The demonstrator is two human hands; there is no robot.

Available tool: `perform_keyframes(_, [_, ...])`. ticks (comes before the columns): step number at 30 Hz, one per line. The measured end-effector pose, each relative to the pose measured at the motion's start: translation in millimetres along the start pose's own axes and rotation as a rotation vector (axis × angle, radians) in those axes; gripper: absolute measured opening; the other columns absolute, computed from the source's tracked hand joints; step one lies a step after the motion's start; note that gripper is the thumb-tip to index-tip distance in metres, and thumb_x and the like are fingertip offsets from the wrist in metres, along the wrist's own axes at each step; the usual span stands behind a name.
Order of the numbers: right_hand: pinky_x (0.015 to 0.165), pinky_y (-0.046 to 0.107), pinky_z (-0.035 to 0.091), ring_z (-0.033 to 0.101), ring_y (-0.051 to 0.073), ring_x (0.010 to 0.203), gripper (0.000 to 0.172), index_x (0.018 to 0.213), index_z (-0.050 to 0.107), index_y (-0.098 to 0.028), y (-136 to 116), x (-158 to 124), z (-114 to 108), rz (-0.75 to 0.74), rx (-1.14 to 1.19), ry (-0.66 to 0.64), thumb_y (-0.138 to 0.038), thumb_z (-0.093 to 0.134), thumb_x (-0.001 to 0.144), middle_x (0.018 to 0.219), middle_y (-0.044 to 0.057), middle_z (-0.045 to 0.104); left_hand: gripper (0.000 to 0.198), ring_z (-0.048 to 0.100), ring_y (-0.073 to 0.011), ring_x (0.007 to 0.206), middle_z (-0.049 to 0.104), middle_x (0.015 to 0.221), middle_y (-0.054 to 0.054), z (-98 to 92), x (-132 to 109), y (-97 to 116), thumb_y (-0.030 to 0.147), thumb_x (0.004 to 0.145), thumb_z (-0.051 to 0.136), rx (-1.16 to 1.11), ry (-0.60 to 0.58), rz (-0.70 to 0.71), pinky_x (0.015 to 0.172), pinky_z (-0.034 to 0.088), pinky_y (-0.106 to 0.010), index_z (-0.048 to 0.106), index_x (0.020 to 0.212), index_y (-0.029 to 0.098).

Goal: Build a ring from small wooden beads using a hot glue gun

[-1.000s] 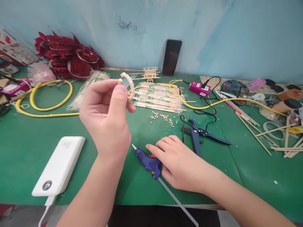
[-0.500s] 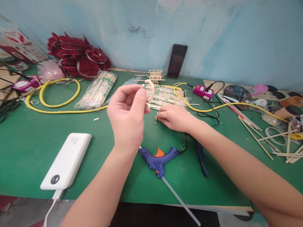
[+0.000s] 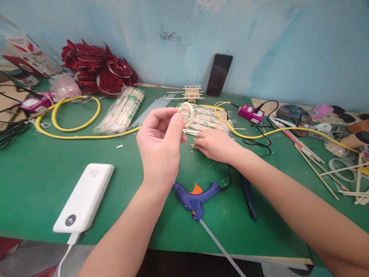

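My left hand (image 3: 160, 144) is raised above the green mat, its thumb and fingers shut on a curved cream-coloured bead strip (image 3: 188, 114). My right hand (image 3: 215, 145) rests low with its fingertips among small loose beads (image 3: 192, 146). Whether those fingertips pinch a bead is hidden. A blue hot glue gun (image 3: 195, 199) with an orange trigger lies just below my right hand, not touched, with a long clear glue stick (image 3: 221, 247) running from its rear.
Behind my hands lies a wrapped bundle of chopsticks (image 3: 205, 119), beside a small wooden cart model (image 3: 190, 93). A white power bank (image 3: 83, 198) sits front left, a yellow cable (image 3: 69, 132) loops behind it, and loose wooden sticks (image 3: 319, 179) lie right.
My right hand has moved off the glue gun up to the loose beads. The glue gun now lies turned and further right. My left hand has shifted right, still holding the strip.
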State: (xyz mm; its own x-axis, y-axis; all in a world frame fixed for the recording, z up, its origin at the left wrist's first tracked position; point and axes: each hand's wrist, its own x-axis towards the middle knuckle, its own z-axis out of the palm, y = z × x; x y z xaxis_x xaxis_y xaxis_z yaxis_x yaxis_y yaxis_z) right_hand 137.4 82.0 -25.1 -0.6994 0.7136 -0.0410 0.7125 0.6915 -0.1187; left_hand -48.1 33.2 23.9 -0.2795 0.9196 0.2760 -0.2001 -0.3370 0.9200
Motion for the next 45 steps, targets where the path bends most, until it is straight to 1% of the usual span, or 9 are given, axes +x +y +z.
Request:
perform_keyframes(9, [0.076,0.037,0.036,0.066,0.025,0.095,0.030,0.112,0.083,-0.017,0,-3,4,-0.038,0.005,0.028,-0.019,0.054,0.112,0.108,0.013,0.077,0.005,0.063,-0.0137,0.066,0.073,0.086,0.000,0.3,-2,1,0.023,0.101,0.076,0.002,-0.013,-0.012,0.059,0.057,-0.031,0.076,0.099,0.027])
perform_keyframes(17, [0.073,0.037,0.033,0.063,0.025,0.087,0.029,0.099,0.083,-0.015,-1,2,2,-0.030,0.007,0.002,-0.017,0.057,0.110,0.097,0.013,0.076,0.006,0.064,-0.0141,0.066,0.073,0.086,0.001,1.2,-2,1,0.025,0.101,0.078,0.045,-0.014,-0.004,0.060,0.058,-0.031,0.073,0.100,0.027])
perform_keyframes(23, [0.082,0.039,0.041,0.061,0.027,0.090,0.028,0.096,0.075,-0.013,-4,2,5,0.010,0.106,0.073,-0.014,0.051,0.110,0.098,0.016,0.074,0.006,0.065,-0.0135,0.068,0.075,0.086,0.000,3.7,-4,0,0.020,0.099,0.078,0.024,-0.056,-0.004,0.060,0.059,-0.028,0.077,0.096,0.025])
perform_keyframes(27, [0.089,0.041,0.047,0.062,0.028,0.099,0.018,0.106,0.067,-0.017,-5,-25,-14,0.093,0.258,0.210,-0.019,0.050,0.111,0.109,0.015,0.072,0.008,0.069,-0.0141,0.069,0.077,0.084,-0.001,7.6,-10,3,0.017,0.097,0.077,0.133,-0.163,-0.031,0.065,0.061,-0.028,0.077,0.095,0.024])
perform_keyframes(30, [0.078,0.035,0.049,0.060,0.022,0.088,0.021,0.108,0.059,-0.021,-10,-61,-32,0.234,0.410,0.361,-0.029,0.043,0.118,0.099,0.008,0.067,0.007,0.069,-0.0144,0.068,0.076,0.083,0.000,12.3,-19,3,0.017,0.096,0.078,0.212,-0.290,-0.019,0.062,0.059,-0.028,0.077,0.096,0.024])
perform_keyframes(33, [0.068,0.031,0.044,0.051,0.018,0.076,0.020,0.106,0.062,-0.024,-19,-94,-35,0.401,0.942,0.515,-0.039,0.054,0.116,0.088,0.000,0.056,0.010,0.069,-0.0148,0.071,0.076,0.085,0.001,17.1,-30,-1,0.014,0.094,0.077,0.319,-0.402,0.087,0.064,0.060,-0.029,0.075,0.095,0.024])
perform_keyframes(35, [0.066,0.031,0.043,0.049,0.017,0.075,0.023,0.104,0.063,-0.023,-24,-108,-28,0.454,1.120,0.561,-0.043,0.057,0.115,0.087,0.000,0.055,0.012,0.069,-0.0144,0.071,0.077,0.085,0.001,19.7,-35,-5,0.012,0.094,0.075,0.396,-0.475,0.155,0.066,0.059,-0.029,0.074,0.095,0.024])
perform_keyframes(40, [0.073,0.029,0.046,0.053,0.015,0.080,0.022,0.104,0.066,-0.020,-22,-114,-9,0.496,1.206,0.519,-0.037,0.058,0.115,0.089,0.000,0.059,0.010,0.067,-0.0127,0.066,0.075,0.079,0.003,23.5,-40,-15,0.012,0.094,0.073,0.489,-0.616,0.163,0.061,0.056,-0.025,0.074,0.094,0.022])
perform_keyframes(45, [0.072,0.028,0.044,0.053,0.014,0.078,0.022,0.099,0.071,-0.017,-18,-114,-14,0.543,1.343,0.371,-0.035,0.065,0.109,0.087,0.000,0.063,0.012,0.066,-0.0091,0.070,0.075,0.080,0.006,24.2,-39,-16,0.010,0.096,0.069,0.626,-0.704,0.145,0.067,0.054,-0.021,0.074,0.094,0.021])
